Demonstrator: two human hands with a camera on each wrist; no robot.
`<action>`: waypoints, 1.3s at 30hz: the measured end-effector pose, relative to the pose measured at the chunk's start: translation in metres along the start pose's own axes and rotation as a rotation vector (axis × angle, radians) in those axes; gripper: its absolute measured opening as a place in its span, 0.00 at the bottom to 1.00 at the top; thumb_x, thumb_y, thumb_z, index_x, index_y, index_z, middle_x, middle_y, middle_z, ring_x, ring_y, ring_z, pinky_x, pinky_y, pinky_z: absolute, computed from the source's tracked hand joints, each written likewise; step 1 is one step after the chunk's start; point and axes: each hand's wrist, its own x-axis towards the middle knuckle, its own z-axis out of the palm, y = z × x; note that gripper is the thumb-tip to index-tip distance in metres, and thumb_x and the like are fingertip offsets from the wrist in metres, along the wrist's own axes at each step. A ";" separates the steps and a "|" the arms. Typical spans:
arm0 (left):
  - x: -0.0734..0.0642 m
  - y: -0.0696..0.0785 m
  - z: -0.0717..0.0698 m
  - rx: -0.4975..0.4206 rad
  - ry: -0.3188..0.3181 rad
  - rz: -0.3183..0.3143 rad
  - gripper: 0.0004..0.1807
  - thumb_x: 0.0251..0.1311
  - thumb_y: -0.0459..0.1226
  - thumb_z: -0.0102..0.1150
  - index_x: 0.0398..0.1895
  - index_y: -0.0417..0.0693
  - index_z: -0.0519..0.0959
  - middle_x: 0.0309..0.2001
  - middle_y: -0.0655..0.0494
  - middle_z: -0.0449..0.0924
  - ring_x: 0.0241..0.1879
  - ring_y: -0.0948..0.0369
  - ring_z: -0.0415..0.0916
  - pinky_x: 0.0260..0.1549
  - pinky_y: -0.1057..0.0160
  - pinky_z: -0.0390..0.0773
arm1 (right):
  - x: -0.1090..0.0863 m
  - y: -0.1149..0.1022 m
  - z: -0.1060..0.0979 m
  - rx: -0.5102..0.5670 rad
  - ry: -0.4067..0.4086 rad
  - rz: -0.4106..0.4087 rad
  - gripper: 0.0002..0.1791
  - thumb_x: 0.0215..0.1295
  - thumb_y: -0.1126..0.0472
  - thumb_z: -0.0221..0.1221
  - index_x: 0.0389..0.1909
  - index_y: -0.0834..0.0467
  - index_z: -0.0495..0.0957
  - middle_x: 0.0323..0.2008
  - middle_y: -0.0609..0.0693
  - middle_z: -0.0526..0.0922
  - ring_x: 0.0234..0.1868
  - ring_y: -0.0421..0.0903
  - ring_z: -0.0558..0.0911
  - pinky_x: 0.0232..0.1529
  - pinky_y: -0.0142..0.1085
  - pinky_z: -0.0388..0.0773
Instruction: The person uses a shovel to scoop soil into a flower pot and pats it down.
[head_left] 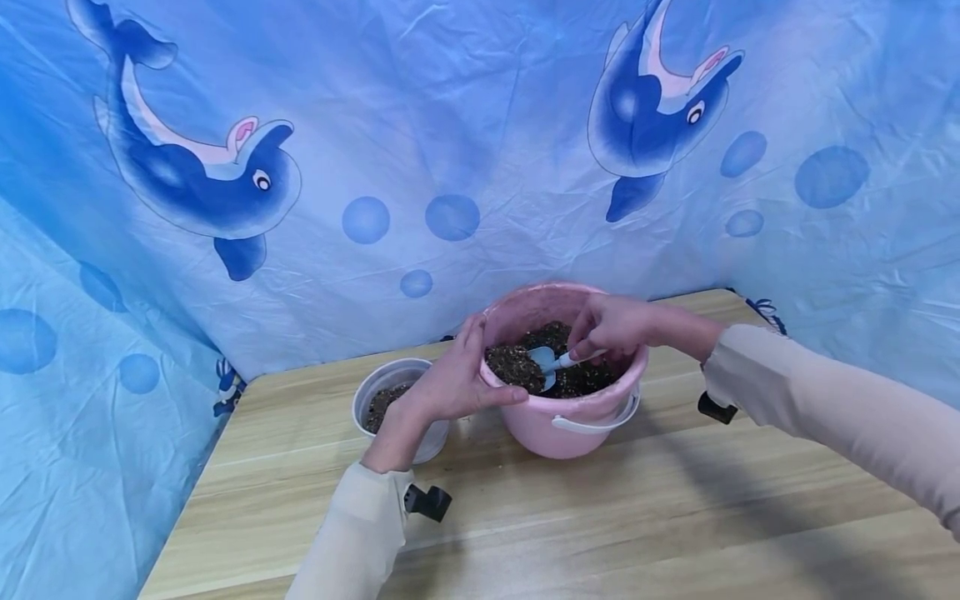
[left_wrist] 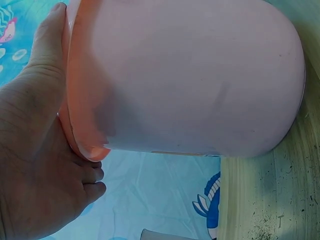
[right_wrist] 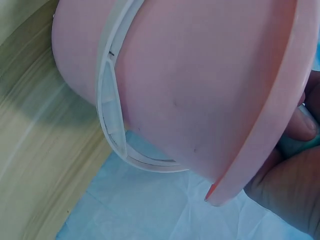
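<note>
The right hand [head_left: 611,323] clamps a small trowel [head_left: 553,364], its blue blade [head_left: 542,359] against dark soil [head_left: 583,382] inside the pink bucket [head_left: 547,435]; the left hand [head_left: 452,380] grips the bucket's rim [head_left: 573,406] near a white tub [head_left: 431,447].

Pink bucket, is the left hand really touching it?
Touching. The left wrist view shows the left hand pressed against the pink bucket at its rim.

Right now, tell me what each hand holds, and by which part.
Right hand: the trowel, by its handle. Left hand: the bucket, by its rim.
</note>
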 end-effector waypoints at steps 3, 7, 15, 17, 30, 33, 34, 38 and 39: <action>0.000 0.000 -0.001 -0.003 0.003 0.003 0.70 0.42 0.71 0.63 0.77 0.42 0.38 0.76 0.48 0.40 0.69 0.47 0.57 0.65 0.51 0.64 | 0.000 -0.001 -0.001 0.041 -0.006 0.027 0.12 0.63 0.66 0.61 0.44 0.68 0.82 0.20 0.52 0.79 0.12 0.36 0.66 0.13 0.26 0.60; 0.001 0.000 -0.002 -0.005 0.005 0.009 0.70 0.42 0.71 0.62 0.77 0.42 0.38 0.76 0.48 0.42 0.69 0.47 0.58 0.64 0.51 0.65 | 0.000 -0.002 -0.003 0.073 -0.028 0.039 0.13 0.64 0.66 0.59 0.46 0.69 0.81 0.20 0.52 0.78 0.12 0.36 0.64 0.13 0.26 0.58; 0.001 -0.001 -0.001 0.000 0.006 0.028 0.69 0.43 0.69 0.64 0.76 0.40 0.38 0.76 0.47 0.41 0.69 0.47 0.57 0.65 0.51 0.63 | -0.001 -0.001 -0.006 0.151 -0.075 0.055 0.15 0.66 0.67 0.55 0.49 0.73 0.77 0.22 0.52 0.79 0.12 0.35 0.62 0.14 0.26 0.58; 0.001 -0.001 -0.002 -0.001 0.003 0.027 0.69 0.43 0.69 0.64 0.76 0.40 0.38 0.76 0.47 0.41 0.70 0.47 0.56 0.66 0.52 0.62 | -0.003 -0.002 -0.007 0.148 -0.065 0.053 0.16 0.66 0.67 0.55 0.50 0.73 0.76 0.25 0.52 0.80 0.14 0.36 0.66 0.15 0.26 0.59; 0.001 -0.001 0.000 0.004 -0.002 0.031 0.69 0.45 0.68 0.63 0.76 0.39 0.38 0.76 0.45 0.38 0.71 0.46 0.53 0.66 0.51 0.61 | -0.017 -0.001 -0.015 0.103 -0.022 0.040 0.17 0.66 0.64 0.57 0.51 0.69 0.78 0.26 0.50 0.81 0.13 0.35 0.64 0.13 0.26 0.56; 0.000 -0.001 0.000 0.007 0.002 0.040 0.69 0.45 0.68 0.64 0.76 0.38 0.38 0.76 0.44 0.39 0.70 0.45 0.54 0.66 0.50 0.62 | -0.023 0.000 -0.016 0.109 -0.010 0.057 0.18 0.66 0.62 0.58 0.52 0.68 0.79 0.25 0.51 0.81 0.12 0.35 0.64 0.12 0.26 0.53; 0.000 -0.001 0.000 0.007 0.003 0.038 0.69 0.45 0.68 0.64 0.76 0.38 0.38 0.76 0.44 0.39 0.70 0.45 0.55 0.66 0.50 0.62 | -0.025 0.000 -0.016 0.113 -0.003 0.059 0.18 0.65 0.61 0.58 0.52 0.67 0.79 0.27 0.51 0.82 0.13 0.34 0.66 0.12 0.26 0.52; -0.001 -0.001 0.000 -0.001 0.014 0.040 0.69 0.43 0.68 0.65 0.76 0.40 0.39 0.76 0.47 0.41 0.68 0.46 0.58 0.64 0.51 0.64 | -0.033 0.000 -0.015 0.123 0.032 0.059 0.19 0.66 0.59 0.58 0.54 0.66 0.79 0.31 0.52 0.84 0.13 0.35 0.66 0.13 0.27 0.50; -0.001 -0.001 0.000 -0.004 0.016 0.039 0.69 0.43 0.68 0.65 0.76 0.41 0.39 0.76 0.48 0.42 0.68 0.46 0.59 0.64 0.51 0.65 | -0.034 0.001 -0.015 0.132 0.035 0.059 0.20 0.66 0.59 0.58 0.54 0.66 0.78 0.31 0.52 0.84 0.13 0.35 0.65 0.13 0.27 0.49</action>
